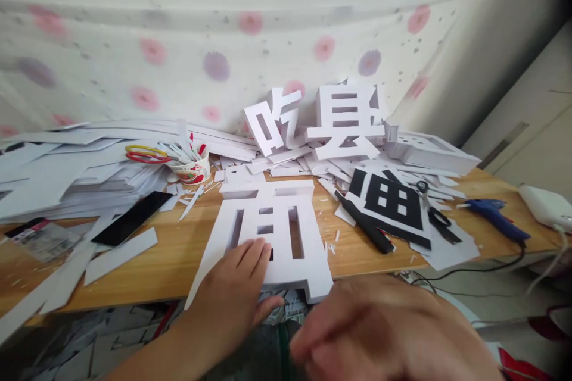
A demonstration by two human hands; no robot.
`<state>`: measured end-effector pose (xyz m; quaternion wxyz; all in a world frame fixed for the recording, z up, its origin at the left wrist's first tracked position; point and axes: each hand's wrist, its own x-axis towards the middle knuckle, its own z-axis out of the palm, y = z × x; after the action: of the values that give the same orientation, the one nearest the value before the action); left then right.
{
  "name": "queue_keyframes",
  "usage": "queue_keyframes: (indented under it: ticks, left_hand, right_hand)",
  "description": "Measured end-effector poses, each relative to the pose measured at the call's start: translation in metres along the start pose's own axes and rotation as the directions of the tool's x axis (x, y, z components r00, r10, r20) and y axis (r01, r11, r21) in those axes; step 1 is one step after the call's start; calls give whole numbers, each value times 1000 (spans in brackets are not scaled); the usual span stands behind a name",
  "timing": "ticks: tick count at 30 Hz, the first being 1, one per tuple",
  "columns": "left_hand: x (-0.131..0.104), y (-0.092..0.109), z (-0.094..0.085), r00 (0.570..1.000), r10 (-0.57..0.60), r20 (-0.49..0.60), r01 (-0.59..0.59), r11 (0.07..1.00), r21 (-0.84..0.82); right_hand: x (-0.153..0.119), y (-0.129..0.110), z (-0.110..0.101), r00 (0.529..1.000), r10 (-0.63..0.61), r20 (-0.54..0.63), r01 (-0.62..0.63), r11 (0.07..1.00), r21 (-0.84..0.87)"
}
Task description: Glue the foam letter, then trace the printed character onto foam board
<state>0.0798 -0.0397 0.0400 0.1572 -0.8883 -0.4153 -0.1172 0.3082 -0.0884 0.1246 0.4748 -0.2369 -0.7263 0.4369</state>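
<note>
A white three-dimensional Chinese character (279,271), built of foam-like board with cut-out slots, lies at the table's front edge. My left hand (241,274) rests on its lower left part, fingers laid flat and together, thumb apart below the edge. A little dark patch shows by the fingertips; I cannot tell what it is. Close to the camera, my right hand (379,327) is raised at the character's front right corner. It is blurred, with the fingers curled in; whatever they hold, if anything, is hidden.
Finished white characters (344,122) stand behind on board scraps. On the right lie a black stencil sheet (393,202), a black-handled tool (366,223), scissors (440,217) and a blue glue gun (496,217). A phone (131,218), stacked boards (89,172) and a tool cup (193,171) occupy the left.
</note>
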Motion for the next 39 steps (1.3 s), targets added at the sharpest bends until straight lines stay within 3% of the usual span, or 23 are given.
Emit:
queue_keyframes:
  ticks: [2, 3, 4, 6, 8, 11, 14, 19, 22, 31, 39]
  left_hand:
    - [-1, 1, 0, 1000, 14, -11, -13, 998, 55]
    - [-1, 2, -1, 1000, 21, -8, -20, 996, 86]
    - [0, 3, -1, 1000, 29, -5, -29, 992, 122]
    - [2, 6, -2, 999, 44, -1, -43, 980, 193]
    - [4, 8, -2, 998, 58, -4, -55, 969, 242]
    - [5, 9, -2, 997, 70, -24, -61, 964, 260]
    - [6, 8, -2, 996, 71, -44, -58, 965, 256]
    - [8, 8, -1, 995, 64, -71, -46, 971, 233]
    - [7, 8, 0, 992, 69, -107, -45, 975, 218]
    - [7, 7, 2, 987, 82, -137, -52, 977, 209]
    - [16, 5, -7, 992, 56, -110, -35, 982, 186]
  right_hand:
    - [5, 28, -8, 978, 97, -185, -91, 995, 43]
    - [6, 44, -13, 946, 156, -286, -135, 987, 92]
    - [8, 60, -18, 921, 244, -303, -208, 967, 146]
    - [12, 82, -26, 903, 339, -264, -284, 932, 227]
    - [21, 91, -31, 927, 333, -175, -305, 937, 170]
    - [47, 93, -27, 959, 281, -32, -282, 950, -132]
    - [75, 99, -11, 956, 275, 104, -207, 879, -429]
    - [96, 115, 9, 921, 287, 266, -38, 742, -669]
    - [97, 119, 13, 898, 324, 298, -18, 703, -711]
    - [106, 118, 10, 854, 440, 277, -198, 769, -608]
    - [111, 125, 11, 857, 419, 301, -109, 717, -688]
